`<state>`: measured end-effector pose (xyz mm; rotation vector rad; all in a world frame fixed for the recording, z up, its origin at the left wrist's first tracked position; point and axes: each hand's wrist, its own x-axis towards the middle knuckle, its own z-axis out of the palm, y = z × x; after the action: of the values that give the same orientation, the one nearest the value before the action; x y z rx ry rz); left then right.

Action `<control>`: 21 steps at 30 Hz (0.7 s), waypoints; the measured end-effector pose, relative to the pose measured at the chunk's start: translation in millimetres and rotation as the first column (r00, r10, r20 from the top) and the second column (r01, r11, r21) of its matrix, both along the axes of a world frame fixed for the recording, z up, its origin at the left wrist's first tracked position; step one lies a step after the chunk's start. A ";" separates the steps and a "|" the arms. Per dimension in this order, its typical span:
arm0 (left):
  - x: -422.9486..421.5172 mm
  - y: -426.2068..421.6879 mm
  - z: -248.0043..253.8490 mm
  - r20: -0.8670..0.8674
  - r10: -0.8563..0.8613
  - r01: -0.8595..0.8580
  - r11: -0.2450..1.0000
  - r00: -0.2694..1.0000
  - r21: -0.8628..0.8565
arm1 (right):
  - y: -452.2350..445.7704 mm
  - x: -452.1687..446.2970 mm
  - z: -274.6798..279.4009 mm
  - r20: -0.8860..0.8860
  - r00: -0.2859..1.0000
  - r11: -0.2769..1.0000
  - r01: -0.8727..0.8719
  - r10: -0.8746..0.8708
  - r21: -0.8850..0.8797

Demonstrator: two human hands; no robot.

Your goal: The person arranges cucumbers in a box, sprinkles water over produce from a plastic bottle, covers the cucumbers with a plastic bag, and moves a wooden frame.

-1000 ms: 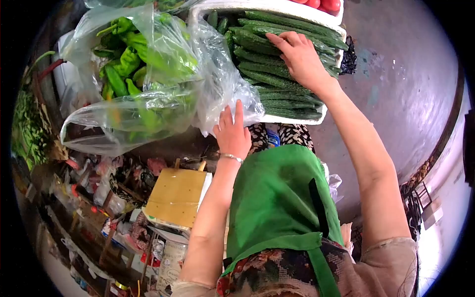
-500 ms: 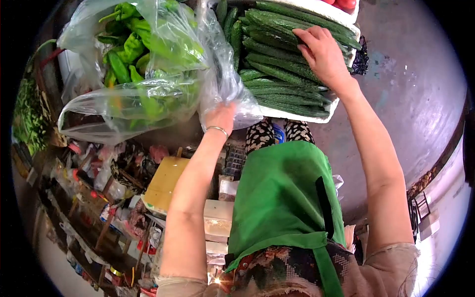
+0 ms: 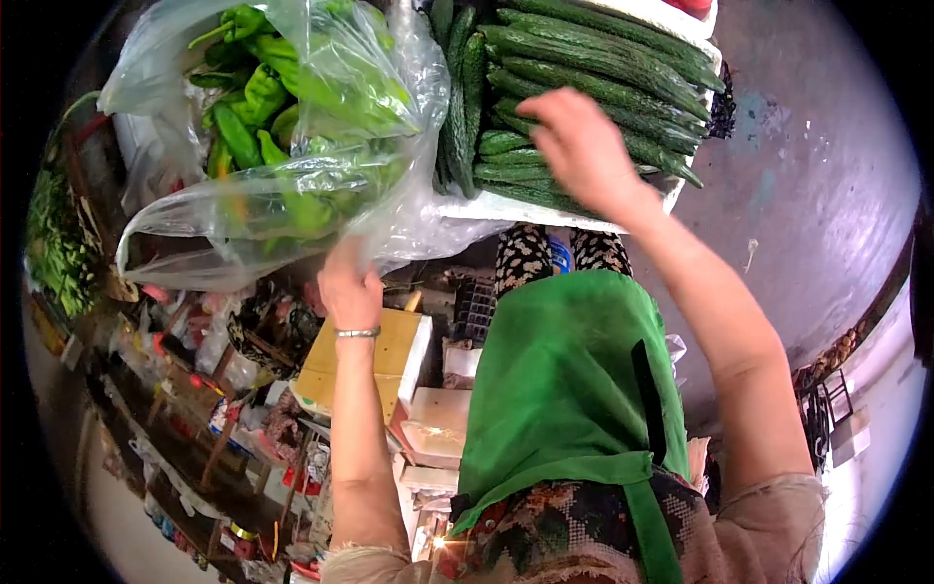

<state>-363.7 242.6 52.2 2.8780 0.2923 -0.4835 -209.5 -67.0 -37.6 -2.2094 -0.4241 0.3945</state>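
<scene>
My left hand [image 3: 352,292] is at the lower edge of a clear plastic bag [image 3: 209,219], touching or very close to it; its fingertips are blurred, so I cannot make out a grip. Inside the bag lie several green peppers [image 3: 261,94]. Over a white foam box [image 3: 506,210] of long, bumpy cucumbers [image 3: 584,60] hovers my right hand [image 3: 587,161]. Its fingers are apart and slightly bent, with nothing visible in them. Some cucumbers beneath the hand are hidden by it. Cucumbers at the box's left side lie lengthwise, beside the bag.
Red produce [image 3: 689,5] shows at the top edge. Leafy greens [image 3: 63,234] lie at far left. Below the left forearm are a yellow-topped box [image 3: 365,355] and shelves with mixed goods. Grey floor [image 3: 788,214] extends on the right. I wear a green apron [image 3: 569,370].
My left hand has moved left and down, and the plastic has shifted left, uncovering cucumbers at the box's left side. My right hand has moved left and down over the cucumbers.
</scene>
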 end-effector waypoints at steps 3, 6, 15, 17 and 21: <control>-4.9 3.6 9.6 0.034 0.063 -0.065 0.997 0.997 0.053 | 48.5 -40.8 -31.2 -0.356 0.933 0.998 0.043 -0.058 -0.050; -5.2 8.9 14.4 0.054 0.047 -0.046 0.999 0.997 -0.010 | 93.5 -48.0 -44.6 -0.459 0.865 0.973 0.123 -0.202 -0.196; -19.1 17.4 15.6 -0.020 -0.003 0.002 0.999 1.000 -0.047 | 128.5 -45.2 -58.6 -0.444 0.826 0.933 0.259 -0.348 -0.250; -25.5 19.2 14.2 -0.064 0.015 -0.017 0.999 0.998 -0.033 | 116.8 -47.2 -53.9 -0.469 0.816 0.942 0.293 -0.337 -0.167; -34.4 22.7 9.3 -0.080 -0.017 0.016 1.000 0.997 -0.018 | 66.7 -61.8 -44.0 -0.512 0.839 0.972 0.232 -0.183 0.034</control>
<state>-398.1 265.3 61.6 2.8513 0.2759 -0.6023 -271.3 -0.2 -81.7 -1.9345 0.0845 0.7926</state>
